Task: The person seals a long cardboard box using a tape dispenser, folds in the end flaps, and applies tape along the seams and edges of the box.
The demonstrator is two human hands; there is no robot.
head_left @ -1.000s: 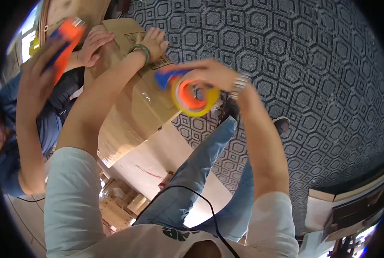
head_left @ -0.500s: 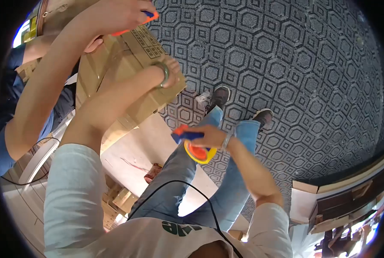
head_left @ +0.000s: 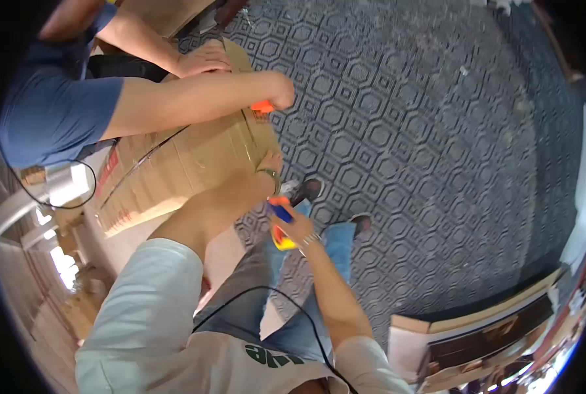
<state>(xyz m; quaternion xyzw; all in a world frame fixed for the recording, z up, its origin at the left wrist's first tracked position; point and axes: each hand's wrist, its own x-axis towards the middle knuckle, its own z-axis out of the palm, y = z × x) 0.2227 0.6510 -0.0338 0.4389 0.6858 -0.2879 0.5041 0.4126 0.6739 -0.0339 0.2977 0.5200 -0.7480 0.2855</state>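
Observation:
A large cardboard box (head_left: 201, 157) lies tilted at the upper left. My left hand (head_left: 271, 162), with a bangle at its wrist, rests on the box's near right end. Its fingers lie against the cardboard and are partly hidden. Just below it, apart from the box, my right hand (head_left: 299, 228) is closed around the handle of a tape dispenser (head_left: 282, 211). The dispenser is blue and orange, with a yellow-and-red round part under the hand. Across the box, a co-worker's hand (head_left: 281, 90) holds an orange tool (head_left: 262, 106), mostly hidden. The co-worker's other hand (head_left: 204, 60) lies on the box's far side.
Patterned carpet (head_left: 398, 151) spreads in front and to the right. A framed, box-like piece (head_left: 490, 335) stands at the lower right. My shoes (head_left: 308, 190) are close to the box's end. A black cable (head_left: 267, 287) hangs across my lap.
My view has turned, and more of the box's long taped side shows. The co-worker's tool hand is now at the box's right end. My right hand has come closer to my left.

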